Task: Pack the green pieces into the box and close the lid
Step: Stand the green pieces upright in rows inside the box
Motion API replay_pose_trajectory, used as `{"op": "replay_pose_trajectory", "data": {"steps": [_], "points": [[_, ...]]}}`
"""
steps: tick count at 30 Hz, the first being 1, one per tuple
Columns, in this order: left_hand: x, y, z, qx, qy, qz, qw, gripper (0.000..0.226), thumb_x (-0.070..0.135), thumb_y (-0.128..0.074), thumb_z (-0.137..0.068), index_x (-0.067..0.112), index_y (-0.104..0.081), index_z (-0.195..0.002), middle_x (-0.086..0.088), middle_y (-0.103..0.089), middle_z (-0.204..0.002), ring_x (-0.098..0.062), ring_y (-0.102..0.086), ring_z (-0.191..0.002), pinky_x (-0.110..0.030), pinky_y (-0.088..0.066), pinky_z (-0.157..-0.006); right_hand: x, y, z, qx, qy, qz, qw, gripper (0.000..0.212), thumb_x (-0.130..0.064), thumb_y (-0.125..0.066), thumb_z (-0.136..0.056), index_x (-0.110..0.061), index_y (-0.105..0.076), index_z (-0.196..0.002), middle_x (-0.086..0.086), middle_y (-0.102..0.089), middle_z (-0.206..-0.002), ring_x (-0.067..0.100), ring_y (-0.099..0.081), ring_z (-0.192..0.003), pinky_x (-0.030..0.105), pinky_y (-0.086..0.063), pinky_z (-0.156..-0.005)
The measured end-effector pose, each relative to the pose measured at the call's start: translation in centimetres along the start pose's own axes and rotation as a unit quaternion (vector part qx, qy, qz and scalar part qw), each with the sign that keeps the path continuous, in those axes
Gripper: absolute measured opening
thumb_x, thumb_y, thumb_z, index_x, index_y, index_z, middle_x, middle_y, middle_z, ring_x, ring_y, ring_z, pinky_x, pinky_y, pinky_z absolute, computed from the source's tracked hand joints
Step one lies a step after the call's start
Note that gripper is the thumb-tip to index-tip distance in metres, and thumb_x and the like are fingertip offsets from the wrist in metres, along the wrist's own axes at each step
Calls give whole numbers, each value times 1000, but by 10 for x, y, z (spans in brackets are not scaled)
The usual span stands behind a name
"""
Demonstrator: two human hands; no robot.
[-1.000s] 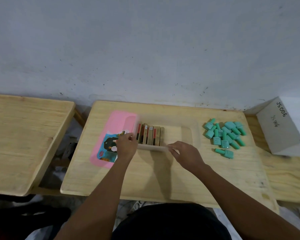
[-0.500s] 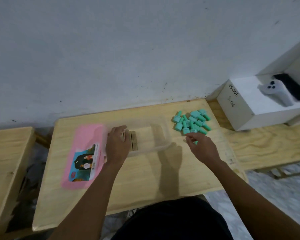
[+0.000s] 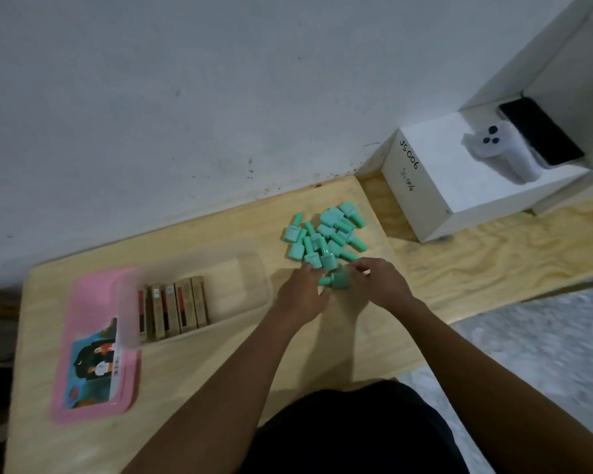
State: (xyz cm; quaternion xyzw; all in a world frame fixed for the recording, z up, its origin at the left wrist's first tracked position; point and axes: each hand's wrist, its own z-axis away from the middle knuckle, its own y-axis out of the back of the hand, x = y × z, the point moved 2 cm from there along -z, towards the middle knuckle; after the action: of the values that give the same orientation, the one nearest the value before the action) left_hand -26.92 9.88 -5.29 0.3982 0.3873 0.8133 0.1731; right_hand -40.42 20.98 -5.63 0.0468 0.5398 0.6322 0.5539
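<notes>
- The right hand (image 3: 377, 285) curls its fingers onto a green piece (image 3: 338, 280).
- The left hand (image 3: 302, 292) touches the same piece; whether it grips is unclear.
- The pile of green pieces (image 3: 326, 234) lies just beyond on the table (image 3: 220, 364).
- The clear box (image 3: 250, 285), left of the hands, holds tan packs (image 3: 172, 309), and its end overlaps the pink lid (image 3: 93, 302), whose label is unreadable.
- A white carton (image 3: 425, 189) has "JS006" handwritten on it.

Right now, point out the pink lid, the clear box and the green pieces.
pink lid (image 3: 89, 302): head view, bare upper part.
clear box (image 3: 242, 292): head view, bare floor at right.
green pieces (image 3: 324, 230): head view, middle of the pile.
</notes>
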Motion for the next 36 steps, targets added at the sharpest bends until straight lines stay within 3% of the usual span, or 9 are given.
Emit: {"op": "replay_pose_trajectory", "data": {"steps": [5, 14, 19, 22, 25, 28, 30, 33, 36], "points": [[-1, -18, -15, 14, 34, -74, 997, 45, 35, -60, -87, 22, -55, -130, -6, -47, -132, -26, -48, -117, -40, -48, -92, -11, 9, -34, -22, 14, 46, 999, 30, -43, -55, -90, -34, -67, -115, -2, -69, -116, 21, -64, -104, 37, -54, -86], [-4, -17, -26, 31, 52, -68, 996, 28, 18, -55, -85, 14, -67, -110, -7, -61, -117, -29, -58, -102, -39, -50, -78, -39, 6, -52, -3, 32, 160, 987, 36, -58, -61, -83, -31, -71, -103, -2, -71, -93, 20, -66, -87, 31, -48, -71], [-8, -9, -24, 24, 101, 81, 991, 20, 11, -59, -80, 10, -69, -98, -11, -68, -99, -29, -62, -90, -31, -42, -64, -44, 2, -52, -13, 5, 137, 990, 29, -52, -65, -81, -29, -72, -97, -2, -70, -89, 21, -67, -85, 29, -46, -69], [-9, -1, -23, 28, 122, 180, 976, 27, 13, -67, -81, 9, -70, -107, -9, -71, -98, -22, -65, -87, -30, -50, -72, -45, -2, -53, -23, -11, 134, 991, 28, -51, -65, -80, -27, -72, -93, -2, -70, -86, 22, -66, -83, 28, -45, -68], [-11, 6, -22, 36, 121, 246, 961, 20, 14, -72, -81, 8, -71, -100, -2, -69, -91, -13, -62, -82, -24, -45, -73, -44, -5, -51, -34, -29, 124, 991, 29, -51, -63, -80, -24, -71, -89, -2, -68, -82, 23, -65, -78, 28, -45, -66], [-14, 13, -20, 44, 120, 288, 949, 26, 19, -73, -81, 8, -71, -105, -4, -73, -99, -16, -67, -92, -27, -51, -80, -42, -2, -50, -31, -32, 93, 995, 30, -52, -60, -80, -23, -67, -80, -2, -66, -77, 22, -63, -73, 28, -44, -63], [-15, 21, -17, 50, 119, 319, 939, 28, 20, -73, -82, 8, -70, -108, -6, -73, -102, -17, -68, -94, -29, -53, -82, -42, 5, -50, -21, -17, 64, 998, 29, -51, -60, -81, -22, -64, -78, -5, -64, -77, 22, -64, -77, 30, -46, -64], [-16, 44, -7, 84, 105, 378, 916, 18, 14, -71, -84, 11, -71, -102, -5, -73, -96, -15, -69, -84, -31, -56, -82, -45, 17, -50, -8, 41, -26, 999, 32, -49, -64, -83, -22, -67, -100, -11, -63, -92, 15, -62, -90, 34, -51, -77], [-29, 72, 9, 136, 97, 391, 905, 14, 12, -69, -86, 14, -70, -100, 0, -70, -88, -5, -66, -72, -19, -52, -70, -56, 20, -46, -33, 107, -131, 985, 32, -46, -67, -83, -23, -67, -104, -12, -68, -99, 12, -67, -90, 41, -57, -80]]}}
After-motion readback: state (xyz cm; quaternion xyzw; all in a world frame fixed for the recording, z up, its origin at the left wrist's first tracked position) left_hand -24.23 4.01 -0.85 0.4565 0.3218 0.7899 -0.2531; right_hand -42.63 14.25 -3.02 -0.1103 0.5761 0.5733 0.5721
